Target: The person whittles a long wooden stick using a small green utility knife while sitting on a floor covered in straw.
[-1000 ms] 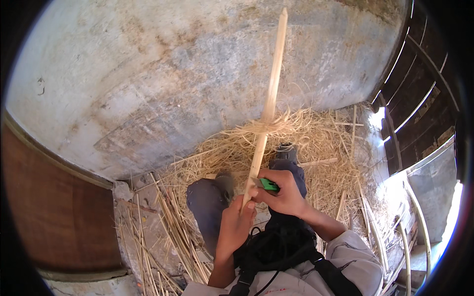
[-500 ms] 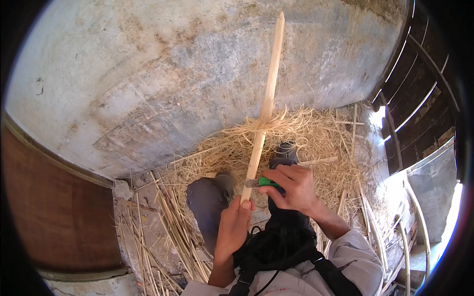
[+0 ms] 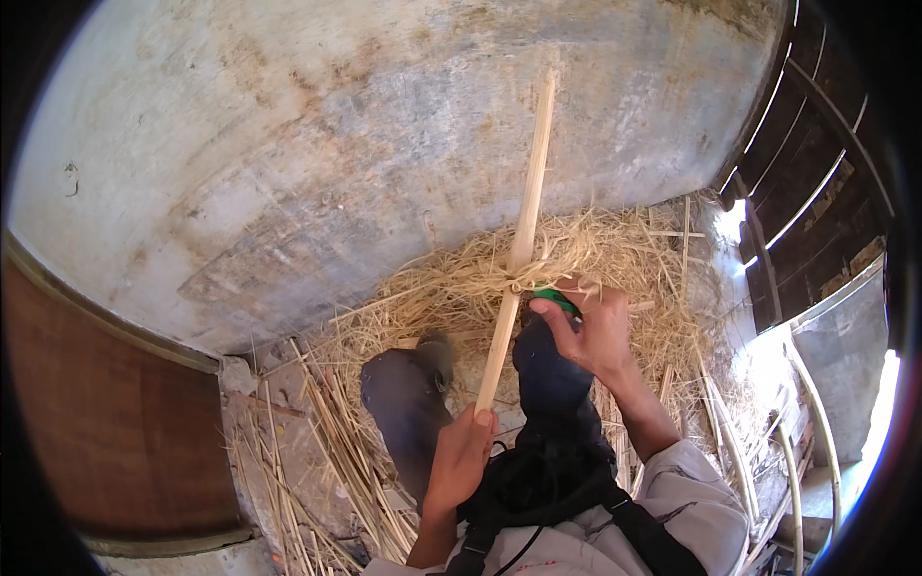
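The long stick (image 3: 523,235) stands tilted over the straw (image 3: 615,259). The left hand (image 3: 459,459) keeps its fingers closed on the lower end. The right hand (image 3: 594,326), pinching a green tool (image 3: 554,300), has moved higher up.

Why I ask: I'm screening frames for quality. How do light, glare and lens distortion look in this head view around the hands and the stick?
Head view: hard sunlight, with blown-out glare at the right edge beside the dark slats; the wall bows from fisheye and the corners go black; the stick, left hand and right hand on the green tool look sharp; the straw is bright.
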The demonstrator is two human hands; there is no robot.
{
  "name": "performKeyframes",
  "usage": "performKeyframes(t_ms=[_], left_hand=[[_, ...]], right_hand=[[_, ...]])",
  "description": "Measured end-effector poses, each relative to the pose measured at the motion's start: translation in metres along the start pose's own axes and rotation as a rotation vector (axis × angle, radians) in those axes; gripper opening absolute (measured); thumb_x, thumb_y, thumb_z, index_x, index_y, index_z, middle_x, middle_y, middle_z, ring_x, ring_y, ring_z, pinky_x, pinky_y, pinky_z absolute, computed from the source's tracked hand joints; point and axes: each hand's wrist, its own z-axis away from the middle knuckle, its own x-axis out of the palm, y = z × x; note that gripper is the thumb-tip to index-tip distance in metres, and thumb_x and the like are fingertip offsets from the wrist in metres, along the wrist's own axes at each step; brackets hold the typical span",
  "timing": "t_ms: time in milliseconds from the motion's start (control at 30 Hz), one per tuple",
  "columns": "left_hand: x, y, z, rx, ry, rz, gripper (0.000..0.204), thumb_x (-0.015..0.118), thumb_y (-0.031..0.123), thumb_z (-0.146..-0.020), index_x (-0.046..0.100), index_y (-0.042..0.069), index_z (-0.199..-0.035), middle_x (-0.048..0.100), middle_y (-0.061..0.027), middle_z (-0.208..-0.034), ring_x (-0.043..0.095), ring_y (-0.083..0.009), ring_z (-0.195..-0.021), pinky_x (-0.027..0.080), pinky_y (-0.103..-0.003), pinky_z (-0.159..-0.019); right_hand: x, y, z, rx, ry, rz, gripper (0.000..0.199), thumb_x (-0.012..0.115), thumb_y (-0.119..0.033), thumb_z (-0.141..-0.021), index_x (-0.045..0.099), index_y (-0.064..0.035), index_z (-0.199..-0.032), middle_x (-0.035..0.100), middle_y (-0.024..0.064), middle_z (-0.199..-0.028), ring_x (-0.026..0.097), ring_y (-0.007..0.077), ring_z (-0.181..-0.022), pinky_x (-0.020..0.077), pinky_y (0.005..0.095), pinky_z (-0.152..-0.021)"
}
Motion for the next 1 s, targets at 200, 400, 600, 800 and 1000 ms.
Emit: performKeyframes(t_ms=[200, 400, 600, 800, 1000], left_hand=[[-0.003, 0.001, -0.004, 0.059, 0.05, -0.034, 0.038, 0.047, 0.034, -0.116, 0.059, 0.003, -0.096, 0.049, 0.0031, -0.068, 0.044, -0.006, -0.061, 0.037, -0.028, -0.056], [-0.004, 0.003, -0.008, 0.09, 0.043, 0.018, 0.033, 0.044, 0.029, -0.119, 0.063, 0.002, -0.114, 0.043, 0.009, -0.071, 0.036, -0.0008, -0.059, 0.028, -0.022, -0.053], [-0.003, 0.003, -0.008, 0.062, 0.038, 0.035, 0.035, 0.045, 0.032, -0.118, 0.061, 0.002, -0.111, 0.043, 0.0071, -0.071, 0.036, -0.0024, -0.061, 0.029, -0.024, -0.055], [-0.002, 0.01, -0.003, 0.029, 0.057, -0.004, 0.041, 0.046, 0.036, -0.116, 0.059, 0.002, -0.098, 0.049, 0.0008, -0.071, 0.044, -0.0077, -0.065, 0.036, -0.029, -0.059], [-0.003, 0.006, 0.0, 0.05, 0.067, -0.065, 0.041, 0.045, 0.035, -0.116, 0.059, 0.001, -0.097, 0.05, -0.0009, -0.071, 0.045, -0.01, -0.066, 0.038, -0.031, -0.061]], right_hand=[[0.008, -0.009, 0.019, -0.095, -0.099, -0.171, 0.026, 0.085, -0.028, -0.09, 0.078, -0.0095, -0.106, 0.076, 0.0087, -0.086, 0.07, 0.029, -0.064, 0.0535, 0.0385, -0.058], [0.012, -0.024, 0.035, -0.282, -0.189, -0.055, 0.03, 0.086, -0.037, -0.086, 0.078, -0.0157, -0.107, 0.069, 0.0002, -0.079, 0.062, 0.0225, -0.056, 0.0492, 0.0356, -0.054], [0.011, -0.026, 0.035, -0.285, -0.134, -0.01, 0.032, 0.086, -0.039, -0.085, 0.079, -0.0163, -0.106, 0.069, -0.001, -0.079, 0.063, 0.0216, -0.057, 0.0494, 0.0349, -0.054], [0.009, -0.027, 0.031, -0.265, -0.116, 0.018, 0.029, 0.087, -0.037, -0.085, 0.079, -0.0159, -0.104, 0.069, -0.0013, -0.078, 0.065, 0.0206, -0.059, 0.05, 0.0343, -0.055], [0.011, -0.026, 0.025, -0.241, -0.064, -0.03, 0.029, 0.087, -0.034, -0.085, 0.079, -0.0132, -0.104, 0.068, -0.0003, -0.076, 0.065, 0.0218, -0.058, 0.0497, 0.0354, -0.054]])
